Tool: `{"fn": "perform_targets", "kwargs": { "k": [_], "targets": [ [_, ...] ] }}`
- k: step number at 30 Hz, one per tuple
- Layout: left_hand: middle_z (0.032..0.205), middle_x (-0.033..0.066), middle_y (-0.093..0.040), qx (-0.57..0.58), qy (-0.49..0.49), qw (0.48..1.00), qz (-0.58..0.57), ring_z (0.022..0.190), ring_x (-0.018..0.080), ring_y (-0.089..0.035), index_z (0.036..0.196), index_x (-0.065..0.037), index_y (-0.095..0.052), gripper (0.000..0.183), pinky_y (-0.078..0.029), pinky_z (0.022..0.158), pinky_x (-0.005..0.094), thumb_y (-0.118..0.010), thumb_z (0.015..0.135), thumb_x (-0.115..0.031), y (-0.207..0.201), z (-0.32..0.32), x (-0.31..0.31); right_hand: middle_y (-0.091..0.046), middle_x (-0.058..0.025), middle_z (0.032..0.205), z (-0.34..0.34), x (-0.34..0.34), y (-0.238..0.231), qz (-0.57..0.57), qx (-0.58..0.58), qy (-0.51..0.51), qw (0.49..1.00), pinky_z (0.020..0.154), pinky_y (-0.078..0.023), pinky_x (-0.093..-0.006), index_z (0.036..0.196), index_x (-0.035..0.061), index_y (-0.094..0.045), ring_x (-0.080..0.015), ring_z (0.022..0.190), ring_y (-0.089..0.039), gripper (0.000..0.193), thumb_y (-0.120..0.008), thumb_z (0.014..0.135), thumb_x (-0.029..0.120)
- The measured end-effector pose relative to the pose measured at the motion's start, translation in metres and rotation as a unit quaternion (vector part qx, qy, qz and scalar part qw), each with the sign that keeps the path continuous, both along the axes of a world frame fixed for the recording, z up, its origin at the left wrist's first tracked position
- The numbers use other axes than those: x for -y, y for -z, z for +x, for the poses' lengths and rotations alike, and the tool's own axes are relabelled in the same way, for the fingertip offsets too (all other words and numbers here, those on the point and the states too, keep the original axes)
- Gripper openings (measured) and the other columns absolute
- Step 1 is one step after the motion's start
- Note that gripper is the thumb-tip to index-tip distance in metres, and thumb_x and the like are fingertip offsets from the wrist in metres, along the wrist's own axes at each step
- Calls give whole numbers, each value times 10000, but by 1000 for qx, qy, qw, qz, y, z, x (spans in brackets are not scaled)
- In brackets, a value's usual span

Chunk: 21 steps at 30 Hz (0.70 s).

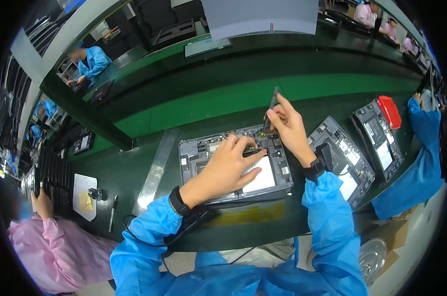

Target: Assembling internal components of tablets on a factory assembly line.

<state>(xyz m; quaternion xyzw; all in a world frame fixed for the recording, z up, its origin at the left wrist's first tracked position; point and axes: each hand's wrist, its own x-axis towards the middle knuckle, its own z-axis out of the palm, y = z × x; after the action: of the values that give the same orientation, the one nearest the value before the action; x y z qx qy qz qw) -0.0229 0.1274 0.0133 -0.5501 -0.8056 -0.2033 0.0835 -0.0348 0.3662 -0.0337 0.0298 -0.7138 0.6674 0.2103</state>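
An opened laptop base (187,173) lies on the bench in front of me, its circuit boards and a white-labelled part showing. My left hand (228,165) rests over its middle with fingers apart, the fingertips touching the inside near a small black part whose kind I cannot make out. Between the thumb and fingers of my right hand (288,126) a slim dark tool (272,101), perhaps tweezers, is held upright. Its lower end reaches the upper right area of the laptop base.
Two more opened laptop bases (349,167) (381,140) lie to the right, by a red piece (389,112). Left are a clear plastic strip (156,170), a pen (113,213) and a paper sheet (84,213). A person in pink (60,246) sits left; a blue sleeve (423,148) shows right.
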Motion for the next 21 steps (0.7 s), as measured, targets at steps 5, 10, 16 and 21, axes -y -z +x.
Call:
{"fn": "perform_targets", "kwargs": {
  "k": [5, 10, 16, 21],
  "targets": [
    [1213, 110, -574, -36, 4, 999, -36, 1070, 314, -509, 1337, -98, -706, 460, -475, 969, 440, -754, 922, -289, -3, 1, -3, -712, -97, 854, 2, 5, -4, 92, 0, -20, 996, 666, -519, -302, 1507, -46, -504, -117, 693, -632, 571, -702, 1006, 143],
    [1163, 101, -576, -20, 9, 999, -42, 1053, 301, -513, 1329, -79, -705, 485, -476, 943, 428, -771, 901, -297, -6, -1, -3, -732, -118, 859, 5, 9, -6, 152, -11, -2, 988, 666, -527, -317, 1438, -50, -552, -173, 688, -677, 529, -726, 977, 144],
    [1282, 93, -622, -20, 33, 999, -31, 1077, 297, -543, 1334, -63, -684, 498, -471, 977, 451, -761, 906, -307, -5, -6, -3, -735, -120, 850, 9, 10, -11, 197, -9, 14, 980, 665, -540, -340, 1349, -25, -603, -205, 688, -706, 453, -747, 958, 154],
    [1372, 112, -626, 11, 17, 997, -69, 1151, 328, -564, 1388, -35, -625, 536, -443, 1048, 487, -735, 928, -288, -12, -7, -4, -741, -102, 869, 10, 17, -9, 179, -20, 66, 981, 683, -537, -329, 1326, -30, -609, -175, 726, -702, 425, -742, 966, 152]
  ]
}}
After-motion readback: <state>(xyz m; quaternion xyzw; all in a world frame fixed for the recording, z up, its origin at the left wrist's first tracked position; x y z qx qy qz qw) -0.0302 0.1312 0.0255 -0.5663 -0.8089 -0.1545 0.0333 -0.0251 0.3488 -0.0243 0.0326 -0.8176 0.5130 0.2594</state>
